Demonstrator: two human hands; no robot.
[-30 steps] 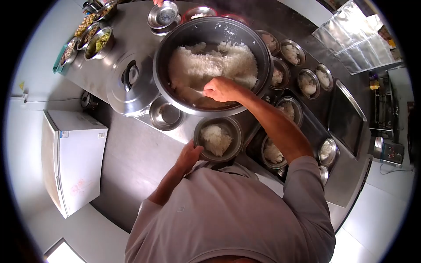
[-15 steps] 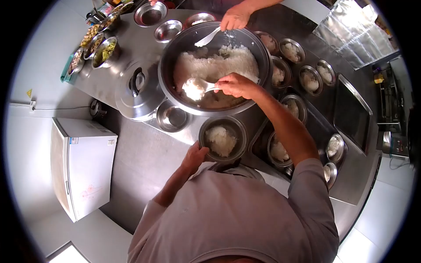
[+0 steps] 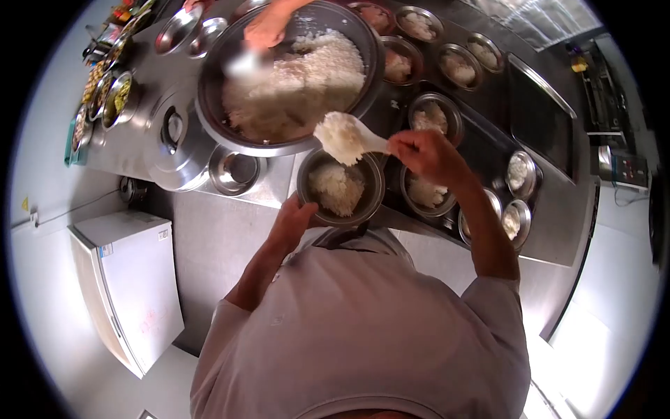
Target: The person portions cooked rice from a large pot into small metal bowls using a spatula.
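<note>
My right hand (image 3: 426, 155) grips the handle of a white rice paddle (image 3: 373, 142). A heap of rice (image 3: 340, 136) sits on the paddle, above the far edge of a metal bowl. That bowl (image 3: 378, 187), partly filled with rice, is held at its left rim by my left hand (image 3: 293, 218). Beyond it stands a large dark pot (image 3: 211, 105) of rice. A co-worker's hand (image 3: 266, 29) reaches over the pot with a blurred white paddle (image 3: 247, 64).
A metal lid (image 3: 183, 150) and an empty bowl (image 3: 236, 172) lie left of the pot. Several rice bowls stand at the right, some in a dark tray (image 3: 488, 164). Food bowls (image 3: 120, 99) line the far left. A white freezer (image 3: 136, 279) stands lower left.
My right hand has lifted a paddle of rice out of the pot and brought it towards my bowl. The co-worker's hand and paddle have moved down into the pot. The view has shifted.
</note>
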